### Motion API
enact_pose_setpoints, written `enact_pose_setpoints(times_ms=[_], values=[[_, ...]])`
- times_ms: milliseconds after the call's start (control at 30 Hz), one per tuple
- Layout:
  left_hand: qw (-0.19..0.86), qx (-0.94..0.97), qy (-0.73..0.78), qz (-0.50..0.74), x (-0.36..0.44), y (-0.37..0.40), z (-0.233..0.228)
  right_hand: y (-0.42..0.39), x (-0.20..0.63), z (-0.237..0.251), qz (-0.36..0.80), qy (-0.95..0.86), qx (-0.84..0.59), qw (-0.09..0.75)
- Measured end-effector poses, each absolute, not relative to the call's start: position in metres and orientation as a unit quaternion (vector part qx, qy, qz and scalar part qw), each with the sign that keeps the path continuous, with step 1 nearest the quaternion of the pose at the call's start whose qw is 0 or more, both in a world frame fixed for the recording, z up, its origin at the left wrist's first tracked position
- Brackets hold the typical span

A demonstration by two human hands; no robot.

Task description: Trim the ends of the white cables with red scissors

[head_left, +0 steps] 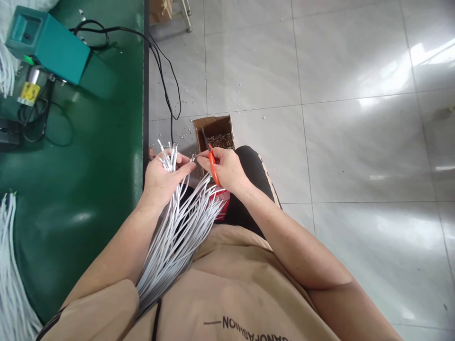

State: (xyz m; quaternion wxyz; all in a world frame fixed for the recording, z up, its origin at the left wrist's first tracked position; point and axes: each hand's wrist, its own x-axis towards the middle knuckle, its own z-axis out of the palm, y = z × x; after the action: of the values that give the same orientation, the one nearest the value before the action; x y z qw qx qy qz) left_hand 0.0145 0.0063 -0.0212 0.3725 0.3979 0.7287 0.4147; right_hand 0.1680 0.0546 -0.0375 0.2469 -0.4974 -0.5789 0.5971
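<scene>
Wires [177,241] are bunched off the right edge of the desk [106,189], some ends clasped in the curled fingers of the left hand [159,177]. A tool [213,168] is held in the right hand [228,169], thumb and forefinger nearly closed, near a box [216,125].

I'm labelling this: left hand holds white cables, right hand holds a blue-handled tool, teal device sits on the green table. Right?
Not quite: in the head view, the tool in the right hand is orange-handled, not blue. The left hand holds white cables and a teal device sits on the green table.
</scene>
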Motion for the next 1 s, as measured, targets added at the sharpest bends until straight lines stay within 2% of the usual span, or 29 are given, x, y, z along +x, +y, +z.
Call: enact_pose_setpoints(times_ms=[100, 167, 433, 633, 800, 1000], values=[[0.353, 0.404, 0.735, 0.414, 0.015, 0.007, -0.023, 0.055, 0.172, -0.046, 0.394, -0.748, -0.508, 0.167], [0.361, 0.398, 0.732, 0.419, 0.016, 0.007, -0.024, 0.055, 0.174, -0.049, 0.331, -0.798, -0.489, 0.124], [0.384, 0.390, 0.714, 0.436, 0.015, 0.007, -0.024, 0.055, 0.175, -0.040, 0.300, -0.830, -0.468, 0.048], [0.396, 0.375, 0.706, 0.451, 0.017, 0.007, -0.024, 0.055, 0.175, -0.045, 0.268, -0.844, -0.460, 0.062], [0.416, 0.373, 0.688, 0.463, 0.018, 0.007, -0.023, 0.058, 0.177, -0.050, 0.333, -0.808, -0.473, 0.109], [0.338, 0.419, 0.744, 0.396, 0.016, 0.006, -0.021, 0.059, 0.169, -0.039, 0.647, -0.532, -0.474, 0.272]])
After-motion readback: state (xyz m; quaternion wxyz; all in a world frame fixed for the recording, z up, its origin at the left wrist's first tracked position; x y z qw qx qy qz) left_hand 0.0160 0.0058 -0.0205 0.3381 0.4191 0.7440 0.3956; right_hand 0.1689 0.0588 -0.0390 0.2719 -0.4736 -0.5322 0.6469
